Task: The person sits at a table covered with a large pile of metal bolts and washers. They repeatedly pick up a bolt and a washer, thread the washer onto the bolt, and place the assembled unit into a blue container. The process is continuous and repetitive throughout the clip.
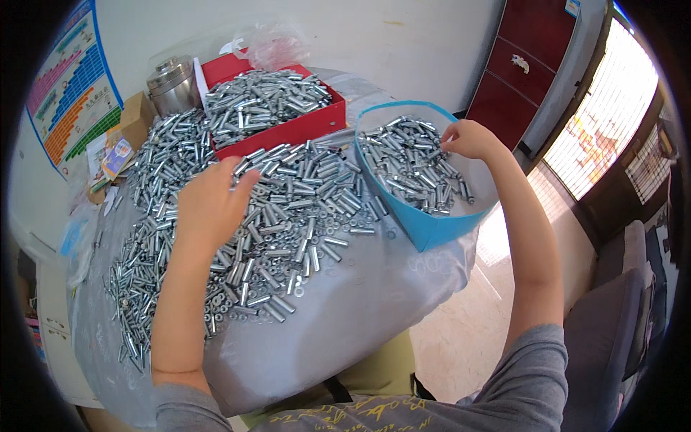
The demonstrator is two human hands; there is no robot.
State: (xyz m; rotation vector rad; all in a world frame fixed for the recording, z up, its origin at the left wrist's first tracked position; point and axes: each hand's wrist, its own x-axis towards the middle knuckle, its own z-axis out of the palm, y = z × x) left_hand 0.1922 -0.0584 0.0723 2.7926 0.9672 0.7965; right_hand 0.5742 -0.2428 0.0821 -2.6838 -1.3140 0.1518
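On my desk (353, 306) lie washers (299, 291) and metal tubes (317, 189); my left hand (206, 201) is over them, thumb and forefinger parted, any grasp hidden; my right hand (471, 140) bends its fingers together over a blue bin (448, 229) of tubes, whether gripping one I cannot tell; beyond, a red box (291, 130) heaped with tubes, near a steel pot (173, 92).

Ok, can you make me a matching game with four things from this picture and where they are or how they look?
Things:
1. left hand
2. right hand
3. red box
4. steel canister

Places and states:
A. just left of the red box
B. at the loose pile of metal pieces
C. heaped with metal pieces
D. at the blue bin

Right pairs: 1-B, 2-D, 3-C, 4-A
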